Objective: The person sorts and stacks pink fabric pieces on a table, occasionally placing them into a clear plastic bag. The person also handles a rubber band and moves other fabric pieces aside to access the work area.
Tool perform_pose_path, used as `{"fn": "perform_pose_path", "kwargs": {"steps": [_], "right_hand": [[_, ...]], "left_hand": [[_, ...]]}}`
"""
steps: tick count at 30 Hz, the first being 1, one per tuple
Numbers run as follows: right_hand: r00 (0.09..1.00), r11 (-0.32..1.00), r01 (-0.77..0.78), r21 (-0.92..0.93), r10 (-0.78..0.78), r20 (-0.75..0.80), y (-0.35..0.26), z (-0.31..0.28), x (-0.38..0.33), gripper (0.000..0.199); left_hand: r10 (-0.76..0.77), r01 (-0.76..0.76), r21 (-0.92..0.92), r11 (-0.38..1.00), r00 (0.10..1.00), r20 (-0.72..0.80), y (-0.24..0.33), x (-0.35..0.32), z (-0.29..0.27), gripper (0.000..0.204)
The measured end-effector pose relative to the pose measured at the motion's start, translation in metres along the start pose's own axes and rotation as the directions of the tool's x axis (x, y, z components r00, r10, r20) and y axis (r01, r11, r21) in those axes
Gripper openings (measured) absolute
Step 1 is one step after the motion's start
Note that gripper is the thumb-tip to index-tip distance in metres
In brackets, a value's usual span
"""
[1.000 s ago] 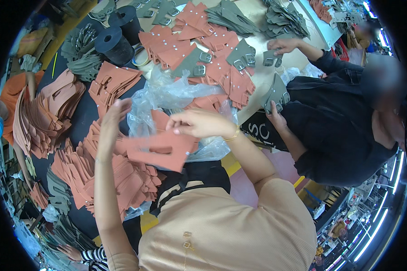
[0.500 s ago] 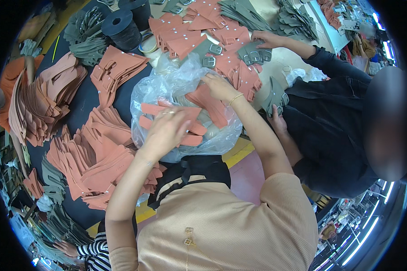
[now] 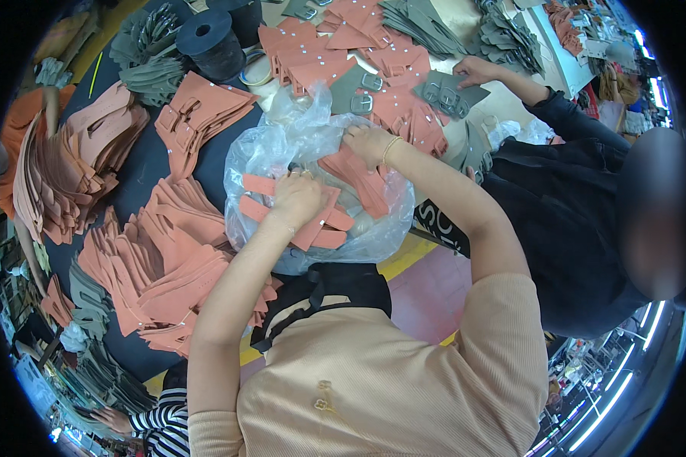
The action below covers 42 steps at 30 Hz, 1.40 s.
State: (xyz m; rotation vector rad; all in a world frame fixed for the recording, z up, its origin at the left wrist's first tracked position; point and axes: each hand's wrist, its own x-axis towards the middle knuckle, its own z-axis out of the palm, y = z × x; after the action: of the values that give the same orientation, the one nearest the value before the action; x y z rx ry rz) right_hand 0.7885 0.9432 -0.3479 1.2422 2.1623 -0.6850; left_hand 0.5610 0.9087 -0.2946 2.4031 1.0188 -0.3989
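A clear plastic bag lies open in front of me with coral leather strips and a wider coral leather piece in its mouth. Over the strips, my left hand reaches in with bent fingers; their tips, and whatever they hold, are hidden. At the far right side of the bag my right hand is closed beside the wider coral piece. Its fingertips are tucked down, so what is in them does not show.
Coral leather pieces are heaped to my left, with another stack beyond. Black spools stand at the back. On the right, a co-worker in black handles green buckled pieces. More coral pieces cover the far table.
My left hand has moved forward and slightly right, down onto the strips. My right hand has shifted slightly right, its fingers tucked in more. The co-worker's far hand has moved right.
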Motion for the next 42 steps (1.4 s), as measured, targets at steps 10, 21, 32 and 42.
{"fn": "perform_pose_path", "kwargs": {"steps": [10,21,32,42], "right_hand": [[0.993,0.998,0.044,0.047,-0.049,0.110,-0.011,0.003,-0.003,0.097],[0.984,0.988,0.145,0.059,-0.150,0.098,-0.034,-0.012,-0.046,0.067],[0.516,0.451,0.244,0.858,0.689,-0.509,-0.066,-0.080,-0.185,0.062],[0.687,-0.601,0.725,0.335,0.609,-0.396,-0.167,-0.105,-0.163,0.047]], "left_hand": [[0.060,-0.060,-0.027,0.998,0.998,-0.003,-0.010,-0.027,-0.005,0.042],[0.135,-0.126,0.061,0.990,0.976,-0.169,-0.017,-0.030,0.012,0.049],[0.036,-0.077,-0.123,0.989,0.952,-0.303,0.004,-0.045,-0.013,0.074],[-0.358,-0.405,-0.803,-0.438,0.898,-0.257,0.034,-0.110,-0.074,0.078]]}}
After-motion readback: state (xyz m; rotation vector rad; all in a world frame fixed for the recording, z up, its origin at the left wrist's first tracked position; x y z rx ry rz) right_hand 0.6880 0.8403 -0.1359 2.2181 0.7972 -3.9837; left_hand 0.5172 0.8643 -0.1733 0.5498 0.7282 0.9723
